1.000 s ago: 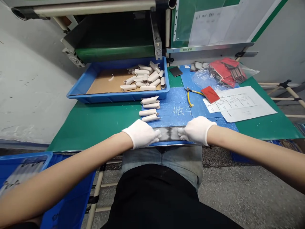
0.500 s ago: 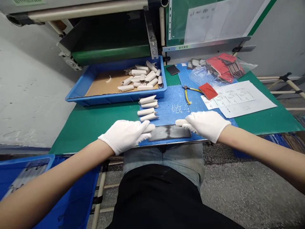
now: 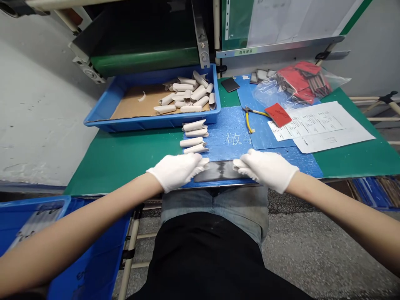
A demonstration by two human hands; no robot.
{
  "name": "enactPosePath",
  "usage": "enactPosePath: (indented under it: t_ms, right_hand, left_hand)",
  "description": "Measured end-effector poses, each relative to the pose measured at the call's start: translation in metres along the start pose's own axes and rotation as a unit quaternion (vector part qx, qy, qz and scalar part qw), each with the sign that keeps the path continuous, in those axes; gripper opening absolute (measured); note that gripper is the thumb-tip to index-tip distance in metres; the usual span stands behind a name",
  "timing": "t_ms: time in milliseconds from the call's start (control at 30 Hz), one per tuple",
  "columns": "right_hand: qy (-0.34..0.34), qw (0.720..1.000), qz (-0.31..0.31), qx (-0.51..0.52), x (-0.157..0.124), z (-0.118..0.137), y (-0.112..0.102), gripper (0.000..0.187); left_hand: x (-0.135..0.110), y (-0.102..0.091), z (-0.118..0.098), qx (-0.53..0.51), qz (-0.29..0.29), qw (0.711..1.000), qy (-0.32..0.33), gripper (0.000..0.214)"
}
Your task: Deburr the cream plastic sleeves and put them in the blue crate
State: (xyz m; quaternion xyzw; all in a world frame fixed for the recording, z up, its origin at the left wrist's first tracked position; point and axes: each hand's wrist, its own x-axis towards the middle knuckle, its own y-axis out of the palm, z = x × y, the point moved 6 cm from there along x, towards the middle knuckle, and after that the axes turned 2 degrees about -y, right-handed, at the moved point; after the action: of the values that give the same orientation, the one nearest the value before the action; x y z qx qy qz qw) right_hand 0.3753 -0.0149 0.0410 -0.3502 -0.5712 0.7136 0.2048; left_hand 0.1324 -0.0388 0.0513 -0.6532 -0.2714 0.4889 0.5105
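White-gloved left hand and right hand — both on a dark strip.

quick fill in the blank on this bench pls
The left hand and right hand both wear white ____.
The dark strip between them lies on a ____ mat.
The pliers beside the red card have ____ handles.

Missing words: gloves; blue; yellow
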Motion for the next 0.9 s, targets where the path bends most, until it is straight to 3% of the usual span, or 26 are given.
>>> enactPosePath:
  t_ms: [100, 233, 367, 600, 733, 833, 900]
  right_hand:
    - [0.002, 0.997, 0.045, -0.061, 0.017, 0.019, -0.006, 0.047]
    - [-0.001, 0.986, 0.141, -0.092, 0.018, 0.026, -0.013, 0.046]
    - [-0.027, 0.987, 0.122, -0.097, 0.02, 0.028, -0.025, 0.044]
    - [-0.047, 0.989, 0.105, -0.089, 0.025, 0.03, -0.023, 0.042]
    - [-0.041, 0.986, 0.136, -0.086, 0.018, 0.028, -0.02, 0.043]
    - [-0.05, 0.988, 0.119, -0.09, 0.015, 0.029, -0.022, 0.047]
    - [-0.048, 0.985, 0.139, -0.092, 0.015, 0.029, -0.021, 0.046]
  left_hand:
    - [0.017, -0.004, -0.022, 0.083, -0.024, 0.995, 0.041, 0.044]
    - [0.02, -0.004, -0.03, 0.137, 0.021, 0.986, 0.094, 0.04]
    - [0.017, -0.01, -0.031, 0.14, 0.013, 0.983, 0.115, 0.044]
    - [0.011, -0.008, -0.027, 0.145, 0.023, 0.985, 0.095, 0.041]
    - [0.005, -0.004, -0.024, 0.122, 0.037, 0.987, 0.099, 0.036]
    - [0.004, -0.007, -0.024, 0.117, 0.018, 0.988, 0.097, 0.037]
    - [0.006, -0.005, -0.024, 0.126, 0.039, 0.986, 0.102, 0.037]
